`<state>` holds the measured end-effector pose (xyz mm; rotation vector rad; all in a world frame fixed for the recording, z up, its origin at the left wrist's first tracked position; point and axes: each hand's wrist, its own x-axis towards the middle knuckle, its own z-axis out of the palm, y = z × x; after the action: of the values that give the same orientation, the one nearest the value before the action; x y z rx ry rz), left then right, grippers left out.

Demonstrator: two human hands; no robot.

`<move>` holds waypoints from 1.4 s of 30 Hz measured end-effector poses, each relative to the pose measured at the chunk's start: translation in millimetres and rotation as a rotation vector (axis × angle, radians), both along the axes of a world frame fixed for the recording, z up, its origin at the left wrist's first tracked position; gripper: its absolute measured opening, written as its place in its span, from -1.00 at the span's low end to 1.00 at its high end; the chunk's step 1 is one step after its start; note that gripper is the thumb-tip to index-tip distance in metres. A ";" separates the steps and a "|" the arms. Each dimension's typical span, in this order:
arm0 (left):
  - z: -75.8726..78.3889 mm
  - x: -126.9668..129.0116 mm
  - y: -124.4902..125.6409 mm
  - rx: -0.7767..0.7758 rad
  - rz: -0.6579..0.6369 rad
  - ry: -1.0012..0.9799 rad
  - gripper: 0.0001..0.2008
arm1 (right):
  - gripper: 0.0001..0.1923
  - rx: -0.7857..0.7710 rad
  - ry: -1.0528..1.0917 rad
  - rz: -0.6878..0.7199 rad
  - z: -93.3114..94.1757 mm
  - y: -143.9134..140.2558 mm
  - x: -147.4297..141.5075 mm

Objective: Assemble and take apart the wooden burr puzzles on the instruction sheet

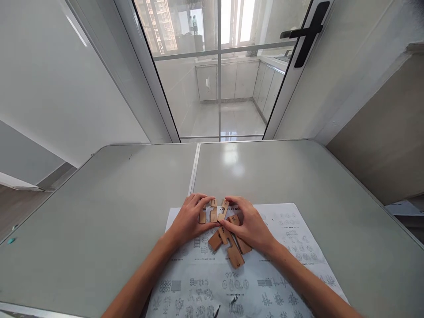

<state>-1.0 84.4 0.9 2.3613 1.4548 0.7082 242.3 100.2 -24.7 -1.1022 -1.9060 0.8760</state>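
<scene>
On a grey table, a printed sheet bears several loose wooden pieces. Above them, the left hand pinches a notched piece between thumb and fingers; the right hand pinches a slanted piece just beside it. Beyond a glass door, pale cupboards hide their contents.

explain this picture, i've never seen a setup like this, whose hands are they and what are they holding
No machine here: these are one person's bare left hand and right hand. The single picture comes from a camera worn on that person's head, looking forward and down. A printed sheet with small drawings lies on the grey table, and loose wooden pieces, some notched and numbered, rest on it. The left appears to pinch a small wooden piece, the right a slanted piece beside it.
</scene>
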 end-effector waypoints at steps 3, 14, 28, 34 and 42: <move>1.4 0.7 -0.5 -0.011 -0.001 -0.002 -0.33 | -0.45 -0.008 0.051 0.029 2.2 0.2 0.3; 0.9 0.2 -1.2 -0.005 -0.002 0.003 -0.31 | -0.60 -0.148 0.235 0.022 5.5 1.8 3.0; 4.9 2.9 -6.2 0.054 0.030 -0.192 -0.32 | -0.60 -0.513 0.569 0.075 22.4 1.9 8.5; 4.5 5.0 -6.4 0.099 0.028 -0.187 -0.35 | -0.65 -0.589 0.622 0.173 19.7 -0.6 11.0; 3.4 9.5 -9.7 0.104 0.042 -0.190 -0.37 | -0.58 -0.605 0.605 0.186 17.7 -0.4 10.5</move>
<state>8.5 74.7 4.2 2.2709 1.4212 1.0126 252.8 99.7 -7.0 -0.8421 -1.2715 1.7405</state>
